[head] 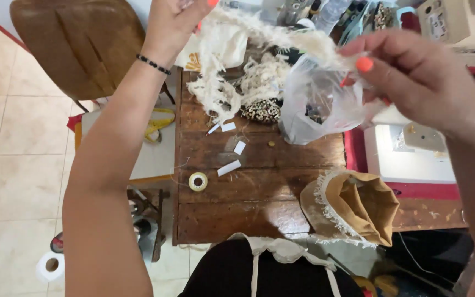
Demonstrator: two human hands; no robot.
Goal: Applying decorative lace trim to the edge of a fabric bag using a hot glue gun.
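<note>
Right hand (413, 77) pinches a clear plastic bag (320, 104); left hand (174, 22) grips cream fringe (221, 66) above the worktop (248, 181); steady tension seems wise.

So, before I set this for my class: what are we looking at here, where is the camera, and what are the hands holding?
There is one picture, taken by a camera on a person's head, looking down at their own bare hands. The right hand pinches a clear plastic bag with dark bits inside. The left hand is raised at a heap of cream fringe. On the wooden table lie a small tape roll, white paper strips and a tan fabric piece edged with fringe.
</note>
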